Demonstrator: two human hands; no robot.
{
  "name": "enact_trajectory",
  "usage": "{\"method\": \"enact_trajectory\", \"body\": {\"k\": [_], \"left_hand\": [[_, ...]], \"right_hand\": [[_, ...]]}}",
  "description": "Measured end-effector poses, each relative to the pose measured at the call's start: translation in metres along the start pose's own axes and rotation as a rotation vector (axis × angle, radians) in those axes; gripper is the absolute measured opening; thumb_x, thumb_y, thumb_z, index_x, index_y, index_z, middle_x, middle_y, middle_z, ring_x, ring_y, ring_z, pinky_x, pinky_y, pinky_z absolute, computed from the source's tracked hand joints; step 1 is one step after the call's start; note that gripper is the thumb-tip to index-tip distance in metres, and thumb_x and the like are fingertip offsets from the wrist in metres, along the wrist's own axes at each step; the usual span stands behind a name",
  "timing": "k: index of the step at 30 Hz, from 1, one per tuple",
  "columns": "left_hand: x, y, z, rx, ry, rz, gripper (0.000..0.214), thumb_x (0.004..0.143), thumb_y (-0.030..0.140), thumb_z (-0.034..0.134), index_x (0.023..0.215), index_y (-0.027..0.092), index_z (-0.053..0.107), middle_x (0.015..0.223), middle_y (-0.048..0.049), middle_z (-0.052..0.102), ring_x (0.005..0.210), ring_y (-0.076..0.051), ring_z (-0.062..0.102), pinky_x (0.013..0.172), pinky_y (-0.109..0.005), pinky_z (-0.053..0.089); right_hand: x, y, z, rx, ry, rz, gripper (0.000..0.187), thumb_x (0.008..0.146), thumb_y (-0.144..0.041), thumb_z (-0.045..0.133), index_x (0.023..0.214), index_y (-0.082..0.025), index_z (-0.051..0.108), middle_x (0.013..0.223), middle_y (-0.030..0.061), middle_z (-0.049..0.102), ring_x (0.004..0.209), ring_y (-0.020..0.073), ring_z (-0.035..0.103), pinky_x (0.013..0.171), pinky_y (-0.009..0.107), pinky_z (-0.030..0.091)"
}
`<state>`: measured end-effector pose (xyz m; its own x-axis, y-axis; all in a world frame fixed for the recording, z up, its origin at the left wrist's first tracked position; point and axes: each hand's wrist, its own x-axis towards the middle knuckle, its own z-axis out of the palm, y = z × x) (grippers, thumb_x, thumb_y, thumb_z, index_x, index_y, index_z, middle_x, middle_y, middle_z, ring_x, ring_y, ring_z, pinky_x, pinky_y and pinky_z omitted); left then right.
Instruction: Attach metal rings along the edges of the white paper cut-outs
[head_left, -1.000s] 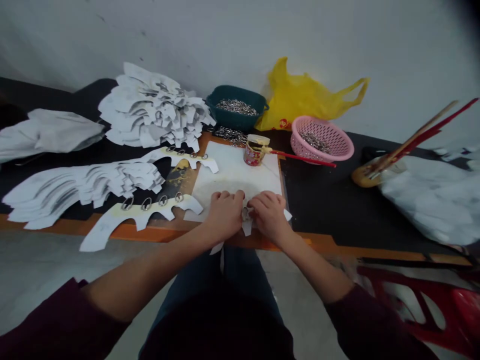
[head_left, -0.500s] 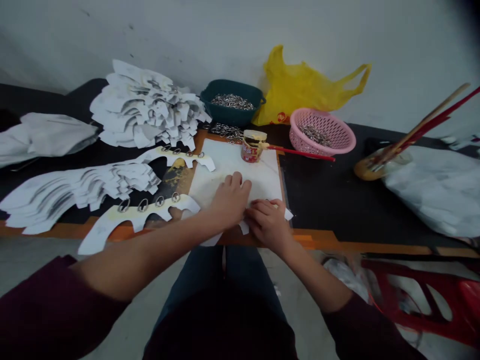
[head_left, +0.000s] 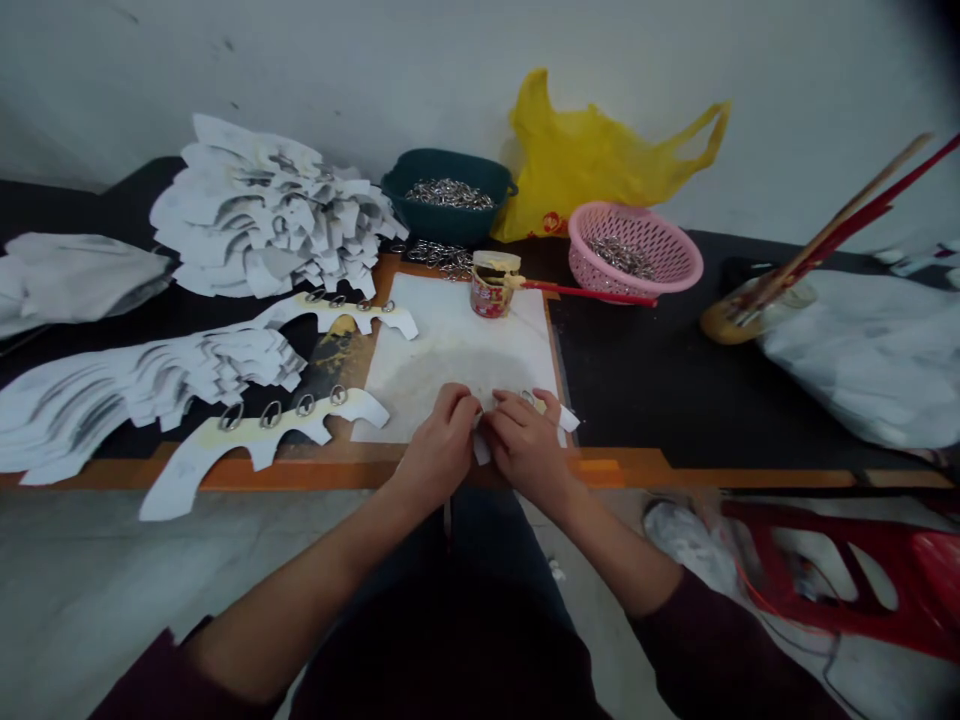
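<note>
My left hand [head_left: 439, 445] and my right hand [head_left: 527, 448] pinch a white card piece [head_left: 481, 447] together at the front edge of a white sheet [head_left: 450, 350]. A small metal ring [head_left: 529, 397] shows by my right fingers, and the fingers hide most of the card. Left of my hands lies a curved white card strip [head_left: 262, 425] with several metal rings along it. A similar strip [head_left: 337, 315] lies behind it. At the sheet's far end stands a glue tin [head_left: 491, 295] with a red-handled brush [head_left: 592, 296] resting across it.
Stacks of cut white card [head_left: 270, 225] cover the dark table's left side. A green tub of metal rings [head_left: 448, 195], a pink basket [head_left: 634, 250] and a yellow plastic bag [head_left: 585, 160] stand behind. A red stool [head_left: 840, 570] sits at lower right.
My left hand has moved back from the middle of the sheet and now meets my right hand at the card piece. The whole scene has shifted slightly up and left in view.
</note>
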<state>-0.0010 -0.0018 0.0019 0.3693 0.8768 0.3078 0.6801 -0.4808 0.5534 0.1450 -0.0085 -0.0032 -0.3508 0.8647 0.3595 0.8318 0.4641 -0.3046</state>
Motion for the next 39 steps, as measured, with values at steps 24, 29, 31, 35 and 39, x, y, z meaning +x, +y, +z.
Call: {"method": "enact_trajectory", "body": {"k": [24, 29, 31, 35, 39], "left_hand": [[-0.004, -0.012, 0.003, 0.054, -0.154, 0.104, 0.03, 0.077, 0.002, 0.03, 0.094, 0.014, 0.052, 0.102, -0.0092, 0.048, 0.095, -0.019, 0.045, 0.086, -0.034, 0.042], [0.002, -0.012, -0.005, 0.073, -0.236, 0.153, 0.023, 0.079, 0.004, 0.033, 0.088, 0.014, 0.053, 0.099, -0.0095, 0.048, 0.093, -0.02, 0.044, 0.085, -0.034, 0.043], [0.005, -0.011, -0.008, 0.085, -0.271, 0.155, 0.022, 0.079, 0.004, 0.035, 0.087, 0.014, 0.053, 0.1, -0.0101, 0.048, 0.093, -0.021, 0.045, 0.085, -0.034, 0.043], [0.012, -0.006, -0.013, 0.118, -0.336, 0.144, 0.022, 0.077, 0.002, 0.036, 0.086, 0.011, 0.053, 0.099, -0.0113, 0.048, 0.09, -0.021, 0.046, 0.085, -0.035, 0.044], [0.016, -0.003, -0.017, 0.109, -0.382, 0.146, 0.024, 0.076, 0.0, 0.035, 0.086, 0.01, 0.054, 0.099, -0.0124, 0.049, 0.093, -0.022, 0.046, 0.085, -0.037, 0.044]], "right_hand": [[0.001, 0.004, -0.002, -0.012, -0.059, 0.001, 0.025, 0.082, -0.004, 0.039, 0.08, -0.021, 0.057, 0.084, 0.0008, 0.065, 0.111, 0.0178, 0.05, 0.102, 0.044, 0.005], [0.001, 0.01, -0.002, -0.05, -0.097, -0.095, 0.026, 0.085, -0.005, 0.036, 0.08, -0.02, 0.056, 0.086, 0.0017, 0.064, 0.113, 0.0165, 0.049, 0.103, 0.045, 0.003], [0.001, 0.011, -0.002, -0.068, -0.096, -0.121, 0.025, 0.086, -0.006, 0.036, 0.081, -0.02, 0.056, 0.088, 0.0029, 0.064, 0.113, 0.0165, 0.048, 0.104, 0.046, 0.004], [-0.001, 0.011, 0.0, -0.098, -0.091, -0.139, 0.024, 0.088, -0.009, 0.035, 0.083, -0.019, 0.057, 0.089, 0.0045, 0.063, 0.114, 0.0166, 0.047, 0.104, 0.047, 0.006], [-0.001, 0.01, 0.001, -0.122, -0.095, -0.155, 0.025, 0.089, -0.01, 0.035, 0.084, -0.018, 0.057, 0.088, 0.0053, 0.063, 0.116, 0.0175, 0.046, 0.105, 0.047, 0.007]]}}
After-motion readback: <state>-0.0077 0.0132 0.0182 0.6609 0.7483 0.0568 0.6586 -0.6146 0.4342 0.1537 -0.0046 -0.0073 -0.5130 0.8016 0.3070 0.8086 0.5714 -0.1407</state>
